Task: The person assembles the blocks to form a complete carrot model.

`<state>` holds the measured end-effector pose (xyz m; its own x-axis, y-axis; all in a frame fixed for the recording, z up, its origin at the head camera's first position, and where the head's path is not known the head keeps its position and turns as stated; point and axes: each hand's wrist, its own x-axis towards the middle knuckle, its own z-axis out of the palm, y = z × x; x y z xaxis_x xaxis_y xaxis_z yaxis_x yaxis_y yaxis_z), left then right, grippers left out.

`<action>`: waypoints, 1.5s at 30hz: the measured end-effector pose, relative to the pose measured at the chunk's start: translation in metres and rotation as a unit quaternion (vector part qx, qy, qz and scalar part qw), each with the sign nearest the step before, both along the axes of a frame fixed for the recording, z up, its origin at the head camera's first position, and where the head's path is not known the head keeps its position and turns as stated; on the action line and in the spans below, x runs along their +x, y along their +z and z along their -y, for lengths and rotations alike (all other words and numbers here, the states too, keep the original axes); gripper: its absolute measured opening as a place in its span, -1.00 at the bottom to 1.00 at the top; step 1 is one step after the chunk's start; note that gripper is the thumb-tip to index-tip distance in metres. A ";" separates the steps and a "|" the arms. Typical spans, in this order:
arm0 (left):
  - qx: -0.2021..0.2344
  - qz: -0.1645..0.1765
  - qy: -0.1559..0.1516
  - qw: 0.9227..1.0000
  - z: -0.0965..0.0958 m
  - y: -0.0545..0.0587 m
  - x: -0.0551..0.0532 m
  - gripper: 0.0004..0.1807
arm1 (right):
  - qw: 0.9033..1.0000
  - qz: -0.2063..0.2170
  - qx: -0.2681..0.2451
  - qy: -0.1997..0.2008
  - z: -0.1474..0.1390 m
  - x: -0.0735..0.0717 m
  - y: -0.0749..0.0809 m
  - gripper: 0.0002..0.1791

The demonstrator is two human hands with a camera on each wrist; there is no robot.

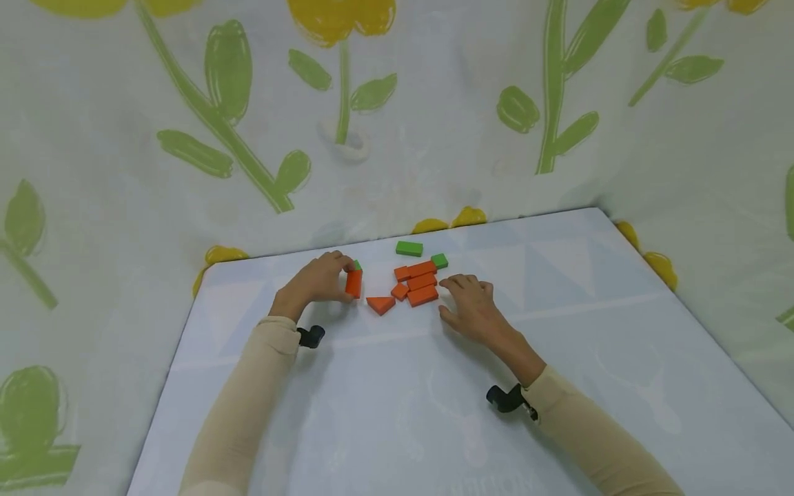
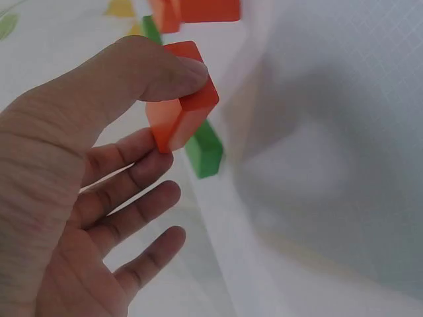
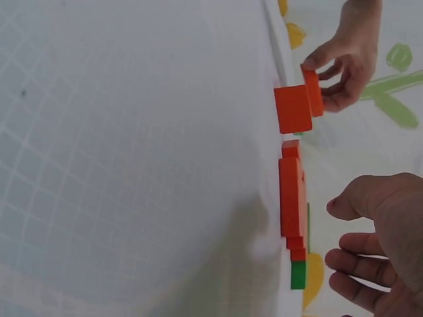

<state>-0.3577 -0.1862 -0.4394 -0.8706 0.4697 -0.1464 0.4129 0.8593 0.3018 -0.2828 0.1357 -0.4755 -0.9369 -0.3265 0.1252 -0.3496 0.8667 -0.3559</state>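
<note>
an orange block (image 1: pixel 353 284) is pinched by the left hand (image 1: pixel 319 277), likely for steadiness; other blocks (image 1: pixel 422 282) are clustered near the spread right hand (image 1: pixel 473 306).

Pale counter (image 1: pixel 397 420), floral cloth (image 1: pixel 434 151) behind and at both sides.
Cloth is off-white, some creasing, printed with big green stems (image 1: pixel 211 114), green leaves (image 1: pixel 228 72) and yellow flowers (image 1: pixel 372 19); more yellow shows right along the counter's far and right edges. Counter top is whitish-blue with faint blue triangles (image 1: pixel 555 265), a thin white stripe (image 1: pixel 558 310), ghostly antler-like shapes (image 1: pixel 651 389) at right and washed-out lettering (image 1: pixel 493 486) at the near side, too faint to read. Wrist views show a fine grid texture on it. Light soft and dull; shadows blurry, greyish.
</note>
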 end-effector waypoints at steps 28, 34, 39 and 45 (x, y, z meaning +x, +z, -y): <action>0.004 -0.084 0.016 0.996 -0.031 -0.028 0.130 -0.35 | 1.000 0.004 -0.010 0.011 0.008 0.016 0.007 -0.51; -0.010 -0.088 0.016 0.996 -0.034 -0.036 0.132 -0.38 | 1.000 0.003 -0.013 0.013 0.009 0.017 0.003 -0.52; -0.011 -0.091 0.022 0.996 -0.032 -0.039 0.133 -0.29 | 1.000 0.003 -0.007 0.008 0.012 0.017 0.001 -0.52; 0.079 -0.089 0.036 0.992 -0.021 -0.052 0.138 -0.17 | 0.998 -0.036 0.011 -0.042 0.015 0.014 0.000 -0.40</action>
<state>-0.2197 -0.1656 -0.4909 -0.9082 0.4100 0.0839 0.4110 0.8360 0.3635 -0.2687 0.1211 -0.4753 -0.9500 -0.2509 0.1860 -0.2992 0.9016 -0.3125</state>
